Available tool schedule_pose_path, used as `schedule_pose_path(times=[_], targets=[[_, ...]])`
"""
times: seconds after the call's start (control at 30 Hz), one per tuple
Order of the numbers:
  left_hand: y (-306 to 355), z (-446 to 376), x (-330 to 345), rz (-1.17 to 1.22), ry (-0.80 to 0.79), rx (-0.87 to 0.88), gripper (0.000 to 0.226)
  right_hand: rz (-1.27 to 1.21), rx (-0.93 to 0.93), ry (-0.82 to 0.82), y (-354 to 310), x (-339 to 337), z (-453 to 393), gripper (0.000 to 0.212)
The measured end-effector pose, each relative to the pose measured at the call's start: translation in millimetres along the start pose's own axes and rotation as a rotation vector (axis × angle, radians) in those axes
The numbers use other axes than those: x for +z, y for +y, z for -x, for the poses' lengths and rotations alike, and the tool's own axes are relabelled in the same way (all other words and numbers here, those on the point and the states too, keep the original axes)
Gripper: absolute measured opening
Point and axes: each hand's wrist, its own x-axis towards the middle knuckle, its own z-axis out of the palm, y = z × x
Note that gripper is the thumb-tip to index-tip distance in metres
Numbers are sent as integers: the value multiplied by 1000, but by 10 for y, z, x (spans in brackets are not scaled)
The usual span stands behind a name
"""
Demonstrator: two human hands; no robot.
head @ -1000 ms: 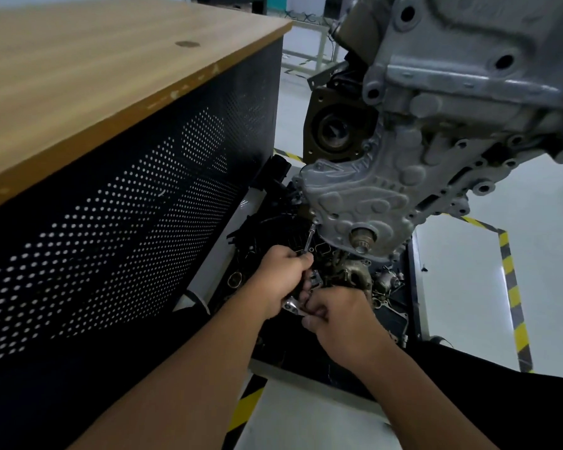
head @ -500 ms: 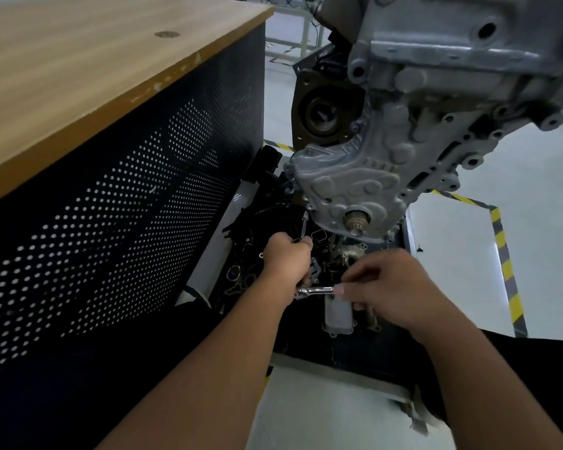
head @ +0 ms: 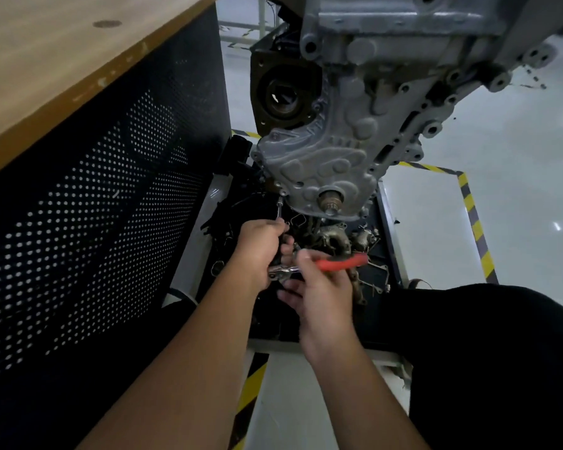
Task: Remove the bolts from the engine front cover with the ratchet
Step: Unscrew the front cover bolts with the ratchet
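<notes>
- Engine front cover (head: 325, 164): grey cast piece, centre frame, hanging above a dark tray of loose parts (head: 368, 271); crank snout (head: 330, 201) sticks out at its lower end.
- Ratchet (head: 338, 263): lies roughly level below the cover; red handle points right, chrome head (head: 281, 272) at left, just beside the L palm.
- Extension bar (head: 279, 209): thin chrome shaft rising from the L hand to a bolt hole at the cover's lower-left edge; whether a bolt is seated there cannot be told.
- L hand (head: 260, 248): grip closed round the lower extension/ratchet-head area, fingers curled.
- R hand (head: 322, 287): thumb and forefinger pinch the ratchet where chrome shank meets red handle; the other fingers spread loosely underneath.
- Tabletop (head: 46, 69): wood-tone slab, upper left, w/ perforated black side panel (head: 95, 222) beneath it, left of both forearms.
- Floor (head: 517, 190): pale, glossy, right side; yellow-black hazard tape (head: 475, 222) marks a bay around the tray.
- Round dark housing (head: 283, 95): far side, behind the cover's upper-left.
- Black trouser leg (head: 485, 352): near right.
</notes>
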Motion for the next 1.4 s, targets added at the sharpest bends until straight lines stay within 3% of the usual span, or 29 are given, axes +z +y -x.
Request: schedule_pose_path(times=[0.07,0.1,0.13,0.23,0.3,0.37,0.47,0.53,0.63,0.7,0.73,0.83,0.87,0.93,1.03,1.2,1.27,1.4], targets=[[-18,-15,12,-114,68,77,23,369,-206,44,98,84,19,7],[-27,-11,21,-110,76,83,23,410,-217,69,141,113,15,11],[-40,-4,36,-71,66,74,23,315,-137,106,162,138,-11,19],[-86,12,85,42,-3,16,25,-333,436,110,140,176,-27,39],[-102,-11,90,45,-14,2,24,-411,517,79,196,162,-21,39],[-97,-29,74,10,-4,21,21,-214,279,80,255,149,-6,28],[-97,-42,49,-67,8,59,19,372,-295,109,331,87,-38,16],[-95,-34,40,-88,8,61,19,439,-353,123,356,72,-58,16],[-62,18,-22,29,-118,-22,16,-282,184,52,167,50,-41,28],[-60,51,-75,4,-207,-84,19,-507,289,23,119,3,-53,31],[-67,67,-94,-44,-206,-93,20,-411,217,16,120,-8,-45,29],[-109,49,-111,-174,-137,-68,28,274,-196,88,210,-52,-25,13],[-115,40,-108,-202,-113,-50,34,390,-254,97,260,-77,-36,12],[-104,29,-89,-212,-85,-33,35,152,-95,144,218,-10,6,12],[-33,53,-40,-144,-83,-47,12,-498,339,74,120,34,14,27],[33,26,36,-83,5,-7,13,-823,510,-3,118,179,56,34],[31,3,29,-96,27,12,13,-640,386,-10,155,170,55,27],[-63,-9,12,-132,28,26,21,398,-211,84,264,74,13,5]])
